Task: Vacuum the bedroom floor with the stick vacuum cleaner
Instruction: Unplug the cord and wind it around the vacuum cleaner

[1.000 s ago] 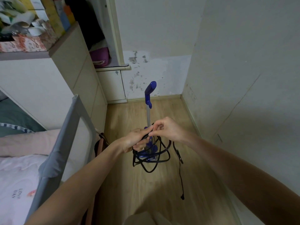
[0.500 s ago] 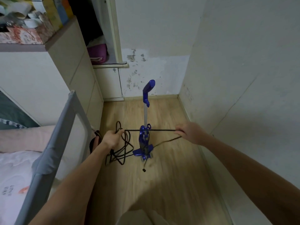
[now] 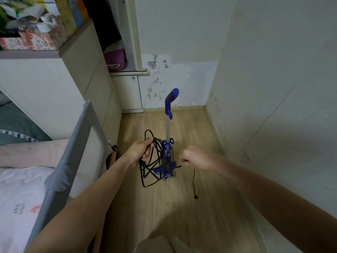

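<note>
A blue stick vacuum cleaner (image 3: 168, 143) stands upright on the wooden floor (image 3: 164, 207), unheld, its handle toward the far wall. My left hand (image 3: 140, 151) grips several loops of its black power cord (image 3: 152, 165), which hang in front of the vacuum's lower body. My right hand (image 3: 196, 157), just right of the vacuum, is curled round the cord near its free end. That end hangs below the fist with the plug (image 3: 195, 197) close to the floor.
A bed with a grey guard rail (image 3: 73, 152) fills the left side. Behind it stand a tall cream cabinet (image 3: 87, 84) and a low cupboard (image 3: 127, 94). A white wall (image 3: 273, 106) runs close along the right, leaving a narrow strip of floor.
My hands pulled apart, stretching a length of cord taut across the vacuum. Now my right hand has come back toward the left, and the cord hangs in loops from my left hand.
</note>
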Motion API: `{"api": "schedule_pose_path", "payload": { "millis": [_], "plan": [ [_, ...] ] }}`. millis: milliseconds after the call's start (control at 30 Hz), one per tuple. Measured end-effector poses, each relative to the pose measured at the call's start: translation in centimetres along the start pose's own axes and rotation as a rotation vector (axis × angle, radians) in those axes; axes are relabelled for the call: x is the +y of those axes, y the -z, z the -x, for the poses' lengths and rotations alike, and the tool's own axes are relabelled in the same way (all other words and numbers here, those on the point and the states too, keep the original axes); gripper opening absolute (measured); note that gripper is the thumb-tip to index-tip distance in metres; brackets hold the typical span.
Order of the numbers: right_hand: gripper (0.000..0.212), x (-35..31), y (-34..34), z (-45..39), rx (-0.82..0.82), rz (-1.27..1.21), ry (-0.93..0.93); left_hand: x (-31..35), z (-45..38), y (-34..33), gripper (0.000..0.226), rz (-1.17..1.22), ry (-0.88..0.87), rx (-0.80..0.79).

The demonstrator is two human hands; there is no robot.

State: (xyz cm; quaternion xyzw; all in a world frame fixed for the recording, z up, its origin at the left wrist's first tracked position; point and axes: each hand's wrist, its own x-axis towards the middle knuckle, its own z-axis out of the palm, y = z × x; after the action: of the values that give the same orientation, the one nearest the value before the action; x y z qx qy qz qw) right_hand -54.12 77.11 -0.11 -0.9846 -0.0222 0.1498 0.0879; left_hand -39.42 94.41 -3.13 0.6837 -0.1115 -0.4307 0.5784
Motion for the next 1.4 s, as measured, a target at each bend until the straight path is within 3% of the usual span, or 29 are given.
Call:
{"api": "schedule_pose_path", "payload": {
  "millis": [233, 467, 600, 667, 833, 967, 1133, 1400],
  "plan": [
    [0.011, -0.5, 1.6, -1.2, 0.349, -0.612, -0.055, -0.8, 1.4, -4.1, 0.032, -0.347, -0.183, -0.005],
    [0.007, 2.7, 1.3, 0.8, 0.358, -0.642, -0.142, -0.9, 0.2, -1.7, 0.039, -0.245, -0.131, -0.024],
    [0.01, 6.0, 0.7, 3.0, 0.521, -0.699, -0.24, -1.7, -0.6, 1.6, 0.047, -0.237, -0.039, 0.082],
    [0.008, 6.0, 0.7, 3.0, 0.567, -0.744, -0.24, -2.1, -0.9, 2.2, 0.044, -0.312, 0.013, 0.023],
    [0.015, 2.7, 1.5, 1.0, 0.433, -0.787, -0.105, -0.4, 0.4, -1.3, 0.037, -0.355, 0.033, -0.24],
    [0.017, 1.8, 2.2, -0.6, 0.322, -0.819, -0.07, 0.0, 0.3, -2.6, 0.026, -0.31, -0.009, -0.249],
    [0.019, 1.8, 1.3, -1.8, 0.239, -0.713, -0.065, 0.5, 0.7, -3.0, 0.035, -0.071, 0.055, -0.238],
    [0.027, 1.8, 0.8, -2.2, 0.284, -0.652, -0.125, 0.4, 0.8, -3.6, 0.046, -0.158, 0.013, -0.327]
  ]
}}
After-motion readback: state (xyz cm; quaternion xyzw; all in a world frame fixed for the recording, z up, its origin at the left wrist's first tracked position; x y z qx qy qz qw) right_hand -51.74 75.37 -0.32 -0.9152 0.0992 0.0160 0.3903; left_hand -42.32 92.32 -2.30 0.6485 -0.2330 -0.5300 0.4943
